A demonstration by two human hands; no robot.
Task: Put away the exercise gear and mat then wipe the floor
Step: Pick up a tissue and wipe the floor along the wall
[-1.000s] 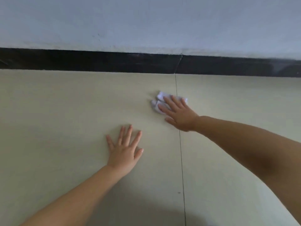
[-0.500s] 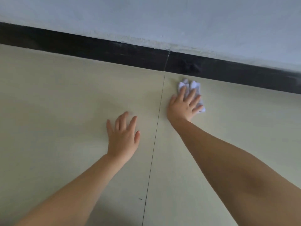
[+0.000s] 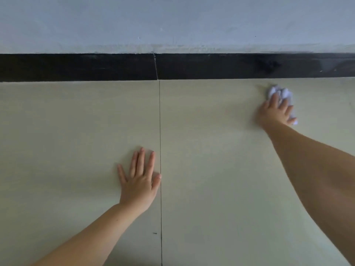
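Observation:
A crumpled white cloth (image 3: 284, 94) lies on the beige tiled floor (image 3: 211, 169) at the upper right, close to the black skirting. My right hand (image 3: 274, 112) presses flat on top of it, fingers spread over the cloth, arm stretched far out. My left hand (image 3: 139, 181) rests palm down on the floor near the middle, fingers apart, holding nothing, its thumb touching the tile joint. No exercise gear or mat is in view.
A black skirting board (image 3: 76, 67) runs across the top of the floor, with a pale blue-white wall (image 3: 172, 22) above it. A thin tile joint (image 3: 160, 121) runs from the skirting down toward me.
My right hand has slid the cloth to the right along the skirting, well away from the tile joint. My left hand stays planted on the floor.

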